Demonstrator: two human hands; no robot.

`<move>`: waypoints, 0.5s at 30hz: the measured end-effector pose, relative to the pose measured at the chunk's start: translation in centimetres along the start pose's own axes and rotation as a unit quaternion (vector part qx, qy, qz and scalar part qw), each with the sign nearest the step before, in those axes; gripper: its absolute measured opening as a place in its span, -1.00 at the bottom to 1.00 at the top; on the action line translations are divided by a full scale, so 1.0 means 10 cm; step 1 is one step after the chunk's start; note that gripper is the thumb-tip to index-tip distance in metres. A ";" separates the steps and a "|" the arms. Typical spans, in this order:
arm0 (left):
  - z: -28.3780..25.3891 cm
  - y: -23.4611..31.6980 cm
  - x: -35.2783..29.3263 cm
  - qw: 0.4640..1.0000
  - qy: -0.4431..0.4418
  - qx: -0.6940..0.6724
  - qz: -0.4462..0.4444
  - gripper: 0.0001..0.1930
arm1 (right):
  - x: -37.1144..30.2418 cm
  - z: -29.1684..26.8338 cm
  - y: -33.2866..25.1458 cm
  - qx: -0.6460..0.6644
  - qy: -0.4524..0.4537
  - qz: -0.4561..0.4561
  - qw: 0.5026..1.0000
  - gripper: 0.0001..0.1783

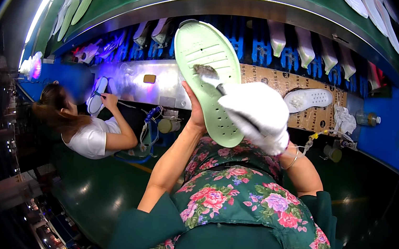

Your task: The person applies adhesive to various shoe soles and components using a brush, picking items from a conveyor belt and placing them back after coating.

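At the left end of the bench [163,91], I see a co-worker in a white shirt [93,137], holding a slim dark tool [99,94] to a pale sole [96,104]. Next along, a small brown block [149,79] sits on the bare metal, back from the front edge. Then the person in the flowered apron [243,196]: the bare left hand [197,111] grasps a pale green sole [225,127] by its left edge, holding it up in the air by the bench's front edge. The white-gloved right hand [254,113] is closed round a brush [206,71], whose dark bristles lie over the sole's ridged face — whether they press on it I can't tell. Farther right, a white sole [315,98] lies on the cardboard [271,77] covering the bench; crumpled white material [345,121] sits by the cardboard's front right corner, and a capped bottle [366,119] at the bench's right end.
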State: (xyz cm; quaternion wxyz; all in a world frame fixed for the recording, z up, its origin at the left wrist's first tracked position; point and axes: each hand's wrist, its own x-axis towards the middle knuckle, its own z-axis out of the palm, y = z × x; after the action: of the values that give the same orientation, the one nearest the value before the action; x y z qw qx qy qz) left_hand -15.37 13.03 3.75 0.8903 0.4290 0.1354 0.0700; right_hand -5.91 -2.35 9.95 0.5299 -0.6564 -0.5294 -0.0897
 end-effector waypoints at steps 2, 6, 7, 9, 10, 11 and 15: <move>-0.09 -0.05 0.08 0.997 -0.022 -0.076 -0.022 0.20 | -0.15 0.11 -0.07 -0.010 -0.035 -0.011 0.999 -0.67; -0.14 -0.05 0.11 0.984 -0.033 -0.173 -0.024 0.28 | -0.07 -0.04 -0.13 0.097 -0.023 0.016 0.995 -0.71; -0.14 -0.05 0.12 0.988 -0.002 -0.156 -0.007 0.28 | -0.07 -0.04 -0.06 0.097 -0.005 0.028 0.995 -0.72; -0.11 -0.01 0.18 0.973 -0.057 -0.226 0.008 0.26 | -0.08 -0.03 -0.05 0.036 -0.004 0.036 0.999 -0.65; -0.15 0.01 0.19 0.973 -0.098 -0.210 -0.002 0.26 | -0.18 0.07 -0.03 0.027 -0.016 0.016 0.999 -0.61; -0.18 0.01 0.21 0.971 -0.137 -0.194 -0.011 0.27 | -0.26 0.18 -0.02 0.021 -0.029 -0.006 0.999 -0.58; -0.36 -0.01 0.21 0.954 -0.149 -0.257 -0.037 0.34 | -0.18 0.04 -0.13 0.140 -0.072 -0.003 0.988 -0.58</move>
State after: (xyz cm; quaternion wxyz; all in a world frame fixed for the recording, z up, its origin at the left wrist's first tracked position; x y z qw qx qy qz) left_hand -14.45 16.18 1.10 0.9826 0.1856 -0.0052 0.0046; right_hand -7.87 -3.29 9.31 0.5768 -0.5794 -0.5751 0.0310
